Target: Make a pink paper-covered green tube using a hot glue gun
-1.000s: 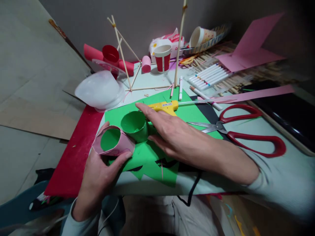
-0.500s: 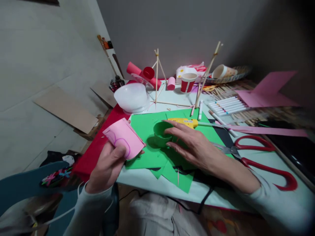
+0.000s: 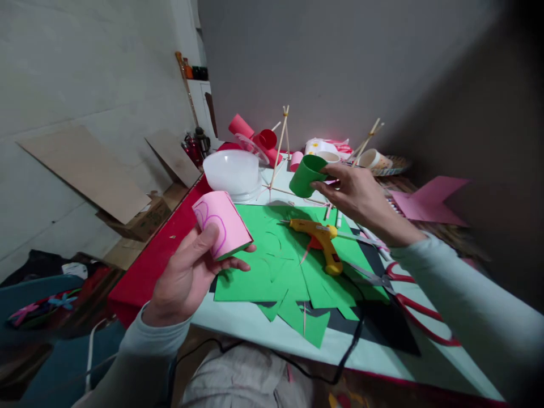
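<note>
My left hand [image 3: 187, 277] holds a pink paper-wrapped cup [image 3: 221, 224] with a purple pencil outline on its side, raised above the table's near left edge. My right hand [image 3: 355, 195] grips a green paper-wrapped cup [image 3: 306, 175] by its rim, lifted and tilted over the far part of the table. Beneath both lies green paper [image 3: 272, 266] with cut-out shapes. A yellow glue gun [image 3: 321, 235] rests on that paper.
Red-handled scissors [image 3: 408, 309] lie at the right. A white plastic bowl [image 3: 232, 173], wooden stick frames [image 3: 280, 150], paper cups [image 3: 372, 160], pink paper [image 3: 427, 198] and red paper rolls [image 3: 250, 131] crowd the back. A red sheet [image 3: 153, 263] covers the left edge. A black cord [image 3: 348, 354] hangs off the front.
My right hand has picked the green cup up off the green paper and lifted it toward the back. The left hand keeps the pink cup. The view has tilted upward.
</note>
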Motion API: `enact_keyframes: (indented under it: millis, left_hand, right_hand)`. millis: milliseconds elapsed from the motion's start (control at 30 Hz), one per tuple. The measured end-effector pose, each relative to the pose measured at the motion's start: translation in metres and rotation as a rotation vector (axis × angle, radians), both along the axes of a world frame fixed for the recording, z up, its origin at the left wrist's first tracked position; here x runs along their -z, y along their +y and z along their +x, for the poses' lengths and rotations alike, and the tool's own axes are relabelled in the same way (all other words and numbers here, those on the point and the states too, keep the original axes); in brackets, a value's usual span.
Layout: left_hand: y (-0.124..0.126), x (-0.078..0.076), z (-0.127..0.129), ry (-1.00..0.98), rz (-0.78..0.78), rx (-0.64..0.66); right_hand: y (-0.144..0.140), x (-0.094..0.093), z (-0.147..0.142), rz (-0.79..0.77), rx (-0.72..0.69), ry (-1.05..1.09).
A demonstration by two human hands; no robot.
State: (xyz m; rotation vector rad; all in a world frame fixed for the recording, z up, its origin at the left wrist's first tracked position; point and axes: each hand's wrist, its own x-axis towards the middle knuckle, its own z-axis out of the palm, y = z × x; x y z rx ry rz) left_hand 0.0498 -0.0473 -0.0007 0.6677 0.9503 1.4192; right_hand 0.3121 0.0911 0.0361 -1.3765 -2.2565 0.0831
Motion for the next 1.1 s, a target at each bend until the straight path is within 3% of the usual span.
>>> enact_keyframes:
  millis: [133,267,400,700,967,1100]
  left_hand:
    - [0.004,0.009,-0.001,0.084,0.035,-0.029]
    - [0.009,0.019,-0.003,0.193,0.080,0.074]
    - [0.011,0.019,-0.003,0.345,0.116,0.095]
    - [0.007,0.007,0.003,0.477,0.073,0.121]
    - [0.006,0.014,0.008,0.512,0.103,0.220]
    - [0.007,0.014,0.010,0.572,0.116,0.221]
  right_hand:
    - [0.037,0.010,-0.008,-0.004,0.098,-0.080]
    - [0.059,0.022,-0.016,-0.036,0.099,-0.167]
    - [0.073,0.033,-0.022,-0.095,0.131,-0.232]
    - [0.075,0.043,-0.016,-0.093,0.072,-0.241]
    - [0.068,0.042,-0.001,-0.035,0.004,-0.252]
    - [0.067,0.042,-0.004,-0.037,0.051,-0.281]
